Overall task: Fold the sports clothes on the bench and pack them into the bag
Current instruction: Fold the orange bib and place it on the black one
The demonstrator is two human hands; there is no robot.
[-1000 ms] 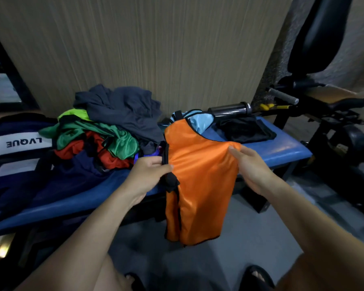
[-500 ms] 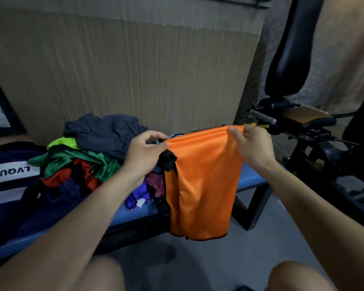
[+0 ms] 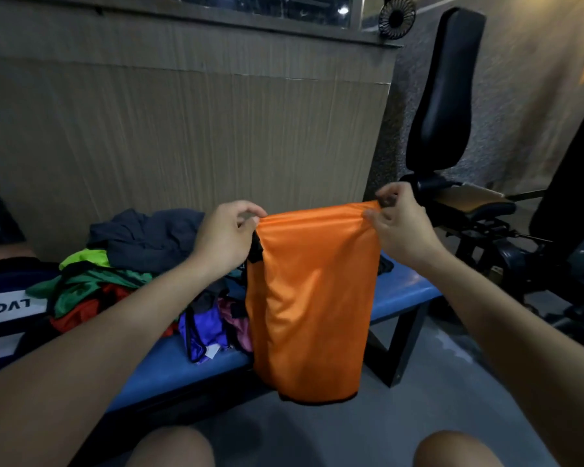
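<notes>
Hanging from both hands, the orange garment (image 3: 312, 294) is now lifted clear of the surface (image 3: 402, 291) and held up in front of the person, where a second ago it lay draped over the near edge. The left hand (image 3: 223, 237) has its grip pinched on the top left corner, and the right hand (image 3: 398, 227) pinches the top right corner, so the top edge is stretched flat between them. The cloth hangs straight down, doubled lengthwise with a black trim at its bottom. I judge this as one fold done and the next about to be made. To the left, the pile of unfolded clothes (image 3: 122, 264) waits on the surface, and the dark bag (image 3: 7, 298) sits at the far left edge, so most of the packing remains.
</notes>
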